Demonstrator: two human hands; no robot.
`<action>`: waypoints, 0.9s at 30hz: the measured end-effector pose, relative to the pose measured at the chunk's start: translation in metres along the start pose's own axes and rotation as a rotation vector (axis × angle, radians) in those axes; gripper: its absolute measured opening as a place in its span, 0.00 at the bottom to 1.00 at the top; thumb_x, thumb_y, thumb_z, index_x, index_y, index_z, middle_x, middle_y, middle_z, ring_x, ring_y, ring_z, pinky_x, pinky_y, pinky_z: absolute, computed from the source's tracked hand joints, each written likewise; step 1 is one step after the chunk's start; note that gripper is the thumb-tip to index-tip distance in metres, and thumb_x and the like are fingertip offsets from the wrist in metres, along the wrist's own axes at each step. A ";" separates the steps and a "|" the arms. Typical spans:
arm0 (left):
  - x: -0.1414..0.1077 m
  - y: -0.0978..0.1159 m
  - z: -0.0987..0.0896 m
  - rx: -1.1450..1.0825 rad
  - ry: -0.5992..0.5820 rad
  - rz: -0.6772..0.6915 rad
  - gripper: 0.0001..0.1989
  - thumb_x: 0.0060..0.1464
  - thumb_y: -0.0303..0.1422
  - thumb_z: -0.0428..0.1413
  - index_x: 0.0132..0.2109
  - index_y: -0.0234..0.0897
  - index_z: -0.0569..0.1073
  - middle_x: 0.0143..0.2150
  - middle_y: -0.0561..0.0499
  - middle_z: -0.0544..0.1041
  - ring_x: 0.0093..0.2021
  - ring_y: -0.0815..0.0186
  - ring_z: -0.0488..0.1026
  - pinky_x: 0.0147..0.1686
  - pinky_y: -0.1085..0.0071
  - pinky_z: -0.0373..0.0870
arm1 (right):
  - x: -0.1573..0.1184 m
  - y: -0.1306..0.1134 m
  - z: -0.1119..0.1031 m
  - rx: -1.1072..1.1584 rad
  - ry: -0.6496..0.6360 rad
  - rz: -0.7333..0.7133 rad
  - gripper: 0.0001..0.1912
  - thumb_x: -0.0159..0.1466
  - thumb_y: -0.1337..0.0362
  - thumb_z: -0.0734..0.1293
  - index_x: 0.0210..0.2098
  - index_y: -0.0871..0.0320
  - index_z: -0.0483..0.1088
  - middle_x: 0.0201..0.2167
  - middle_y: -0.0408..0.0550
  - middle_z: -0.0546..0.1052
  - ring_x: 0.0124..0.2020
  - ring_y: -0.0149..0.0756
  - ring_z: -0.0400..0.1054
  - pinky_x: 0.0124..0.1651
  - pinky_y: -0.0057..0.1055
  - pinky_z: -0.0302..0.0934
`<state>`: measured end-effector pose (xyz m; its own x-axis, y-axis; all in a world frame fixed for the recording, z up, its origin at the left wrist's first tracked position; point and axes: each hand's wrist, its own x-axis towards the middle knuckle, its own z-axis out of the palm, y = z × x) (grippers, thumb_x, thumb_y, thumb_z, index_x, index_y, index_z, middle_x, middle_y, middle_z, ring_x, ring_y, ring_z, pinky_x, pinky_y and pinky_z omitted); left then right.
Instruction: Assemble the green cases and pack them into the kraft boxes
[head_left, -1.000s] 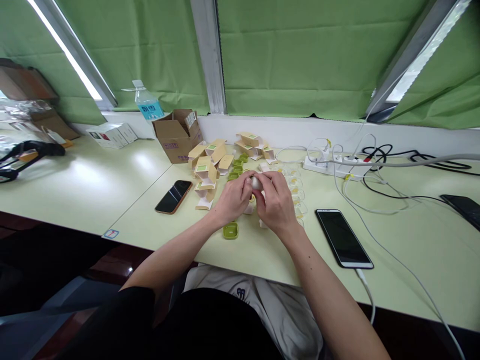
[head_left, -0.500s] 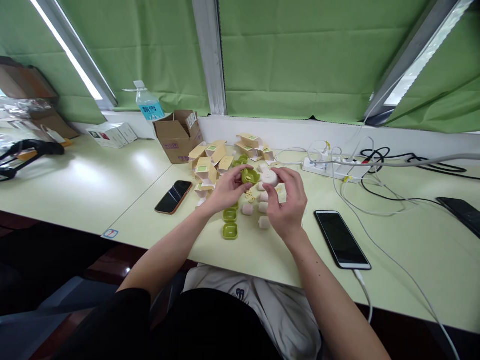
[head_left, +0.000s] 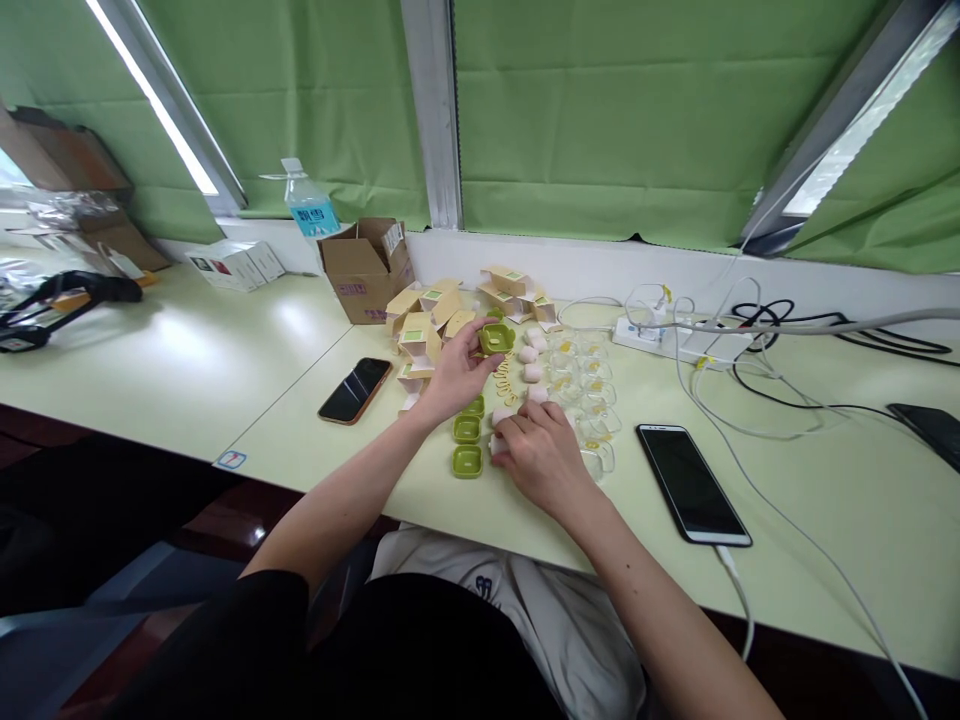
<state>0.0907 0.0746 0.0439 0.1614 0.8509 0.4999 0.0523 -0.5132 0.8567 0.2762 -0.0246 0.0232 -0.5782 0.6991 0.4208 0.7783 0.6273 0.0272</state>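
My left hand (head_left: 463, 368) is closed on a small green square case (head_left: 496, 339), held above the table with its hollow side showing. Low over the table, my right hand (head_left: 541, 452) has its fingers closed at a small white rounded block (head_left: 498, 444); part of the block is hidden behind them. Other white blocks (head_left: 532, 373) stand in a column just beyond that hand. More green cases (head_left: 467, 461) lie in a line to its left. Thin yellow rings (head_left: 506, 380) are on the table between the hands. Clear plastic covers (head_left: 596, 390) with yellow bits are laid out in rows on the right.
Opened yellow cartons (head_left: 420, 335) are piled before a brown cardboard box (head_left: 367, 275). A dark phone (head_left: 355, 390) lies left, a charging white phone (head_left: 694, 485) right. A power strip (head_left: 679, 340) with tangled cables and a water bottle (head_left: 309, 205) stand at the back.
My right hand has moved from beside the green case down toward me, carrying the white block to the table. My left hand still holds the green case up, tilted slightly differently.
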 end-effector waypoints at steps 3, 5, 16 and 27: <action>-0.001 -0.001 0.001 0.013 0.001 0.004 0.28 0.61 0.37 0.67 0.65 0.41 0.72 0.55 0.43 0.84 0.54 0.55 0.83 0.49 0.60 0.84 | -0.001 0.001 0.001 0.005 0.009 -0.001 0.13 0.67 0.58 0.81 0.43 0.59 0.80 0.42 0.52 0.86 0.50 0.50 0.70 0.54 0.44 0.52; -0.002 -0.001 0.002 0.023 0.004 0.007 0.28 0.61 0.37 0.67 0.65 0.41 0.72 0.54 0.43 0.84 0.52 0.56 0.83 0.47 0.62 0.84 | -0.002 0.001 0.000 0.012 0.013 -0.003 0.15 0.66 0.57 0.81 0.45 0.59 0.80 0.46 0.52 0.86 0.51 0.50 0.70 0.53 0.45 0.53; -0.002 -0.002 0.001 0.079 0.003 0.018 0.26 0.63 0.32 0.63 0.67 0.42 0.71 0.57 0.43 0.84 0.54 0.56 0.83 0.48 0.63 0.84 | -0.003 0.000 -0.005 0.043 -0.005 0.016 0.17 0.65 0.56 0.81 0.48 0.57 0.79 0.50 0.53 0.85 0.53 0.52 0.69 0.54 0.46 0.53; -0.005 0.000 0.002 0.075 -0.036 0.072 0.26 0.63 0.32 0.64 0.66 0.44 0.73 0.59 0.42 0.82 0.57 0.53 0.83 0.52 0.59 0.84 | -0.009 0.028 -0.023 0.326 0.394 0.207 0.03 0.70 0.65 0.72 0.44 0.54 0.78 0.43 0.50 0.86 0.48 0.49 0.72 0.51 0.44 0.61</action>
<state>0.0920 0.0704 0.0414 0.2028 0.8077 0.5537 0.1126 -0.5809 0.8062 0.3085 -0.0213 0.0412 -0.2368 0.6774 0.6965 0.7136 0.6078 -0.3485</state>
